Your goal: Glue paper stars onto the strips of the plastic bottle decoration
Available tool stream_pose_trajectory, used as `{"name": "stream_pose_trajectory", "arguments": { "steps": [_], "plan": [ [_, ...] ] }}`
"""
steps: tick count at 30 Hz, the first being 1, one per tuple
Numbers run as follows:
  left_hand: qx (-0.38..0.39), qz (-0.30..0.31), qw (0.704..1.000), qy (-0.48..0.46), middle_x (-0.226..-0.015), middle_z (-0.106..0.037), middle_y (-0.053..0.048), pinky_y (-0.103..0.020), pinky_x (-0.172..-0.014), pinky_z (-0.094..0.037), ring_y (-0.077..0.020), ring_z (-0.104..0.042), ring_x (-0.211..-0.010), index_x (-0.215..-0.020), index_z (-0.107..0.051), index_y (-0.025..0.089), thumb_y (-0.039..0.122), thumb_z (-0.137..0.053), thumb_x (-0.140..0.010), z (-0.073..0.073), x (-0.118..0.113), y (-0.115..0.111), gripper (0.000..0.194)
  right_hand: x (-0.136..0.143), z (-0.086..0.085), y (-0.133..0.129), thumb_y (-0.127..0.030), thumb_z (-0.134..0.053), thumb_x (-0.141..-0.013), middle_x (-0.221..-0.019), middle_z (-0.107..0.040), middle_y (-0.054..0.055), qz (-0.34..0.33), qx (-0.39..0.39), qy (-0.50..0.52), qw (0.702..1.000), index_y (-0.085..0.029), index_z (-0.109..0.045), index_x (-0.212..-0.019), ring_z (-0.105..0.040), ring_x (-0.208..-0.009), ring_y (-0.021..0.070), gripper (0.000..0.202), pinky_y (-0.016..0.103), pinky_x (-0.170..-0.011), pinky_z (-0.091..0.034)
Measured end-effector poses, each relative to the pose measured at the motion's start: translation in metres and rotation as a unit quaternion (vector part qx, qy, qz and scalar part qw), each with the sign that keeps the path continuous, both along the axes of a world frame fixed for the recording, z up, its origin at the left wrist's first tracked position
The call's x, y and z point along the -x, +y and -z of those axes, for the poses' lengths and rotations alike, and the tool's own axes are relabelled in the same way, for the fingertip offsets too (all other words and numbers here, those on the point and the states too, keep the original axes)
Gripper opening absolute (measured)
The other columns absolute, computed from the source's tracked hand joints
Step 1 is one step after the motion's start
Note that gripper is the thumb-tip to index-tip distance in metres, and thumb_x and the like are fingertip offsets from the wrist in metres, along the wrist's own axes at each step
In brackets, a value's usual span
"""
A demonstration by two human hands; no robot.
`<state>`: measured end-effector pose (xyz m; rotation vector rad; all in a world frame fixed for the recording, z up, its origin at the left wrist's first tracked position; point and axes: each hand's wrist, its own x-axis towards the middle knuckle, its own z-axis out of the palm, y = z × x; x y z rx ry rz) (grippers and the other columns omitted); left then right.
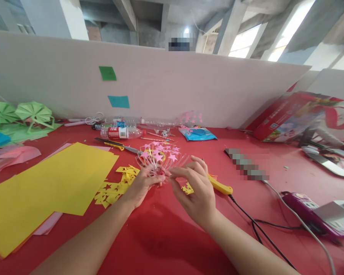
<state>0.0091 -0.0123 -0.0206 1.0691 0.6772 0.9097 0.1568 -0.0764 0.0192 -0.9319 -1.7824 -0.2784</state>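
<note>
My left hand [143,185] is closed around the base of a clear plastic piece cut into fanned strips, with pink stars [158,156] on the strip ends. A red part shows at its middle, by my left thumb. To the right, my right hand [193,183] has its thumb and index fingertips pinched together at the edge of the strips; whatever is between them is too small to make out. Yellow star-cut scraps [111,191] lie beside my left hand. Behind my right hand lies a yellow-handled corded tool [220,186], its front part hidden.
Yellow sheets [54,179] cover the left of the red table. Behind are scissors [132,149], a bottle [117,133] and a blue packet [197,134]. A purple power strip [315,214] with cables lies right, a red bag [292,114] behind it. Green paper shapes [33,112] stand far left.
</note>
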Motion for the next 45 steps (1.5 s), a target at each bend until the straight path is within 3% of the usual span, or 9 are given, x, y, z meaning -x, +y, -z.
{"name": "stream_pose_trajectory", "arguments": {
  "steps": [17,24,36,45],
  "plan": [
    [0.02,-0.035,0.999,-0.001,-0.065,-0.058,0.005,-0.023,-0.064,-0.038,-0.0074,-0.05,-0.057,-0.081,-0.059,0.019,0.021,-0.075,-0.059,-0.0034,-0.0008,-0.0005,0.027,0.0034,0.0005,0.0,-0.008,-0.053,-0.081,-0.074,-0.067,-0.003,-0.017,0.017,-0.003,1.0,-0.025,-0.063,-0.095,-0.059,-0.073,0.0151,0.025,0.048,-0.099,-0.039],
    [0.006,-0.027,1.0,0.011,-0.063,-0.056,0.006,-0.023,-0.063,-0.037,-0.0079,-0.049,-0.058,-0.085,-0.059,0.019,0.023,-0.074,-0.063,-0.0022,-0.0008,-0.0005,0.027,0.0023,-0.0007,0.0003,-0.005,-0.052,-0.081,-0.071,-0.066,-0.003,-0.01,0.024,0.006,1.0,-0.024,-0.062,-0.09,-0.057,-0.071,0.0147,0.023,0.049,-0.099,-0.039],
    [-0.003,-0.017,1.0,0.02,-0.063,-0.057,0.005,-0.024,-0.064,-0.038,-0.0087,-0.05,-0.059,-0.084,-0.06,0.019,0.024,-0.072,-0.066,0.0025,0.0008,0.0007,0.022,-0.0035,-0.0021,0.0011,-0.009,-0.055,-0.086,-0.081,-0.073,-0.004,-0.007,0.013,0.009,1.0,-0.025,-0.061,-0.084,-0.063,-0.071,0.013,0.016,0.044,-0.102,-0.037],
    [0.011,-0.019,1.0,0.008,-0.066,-0.058,0.005,-0.023,-0.063,-0.038,-0.0074,-0.05,-0.058,-0.088,-0.061,0.019,0.024,-0.074,-0.065,-0.0016,-0.0005,-0.0004,0.027,-0.0031,-0.0003,0.0002,-0.007,-0.054,-0.086,-0.078,-0.07,-0.002,-0.013,0.016,0.004,1.0,-0.023,-0.058,-0.09,-0.06,-0.072,0.0139,0.018,0.043,-0.096,-0.041]
  ]
}}
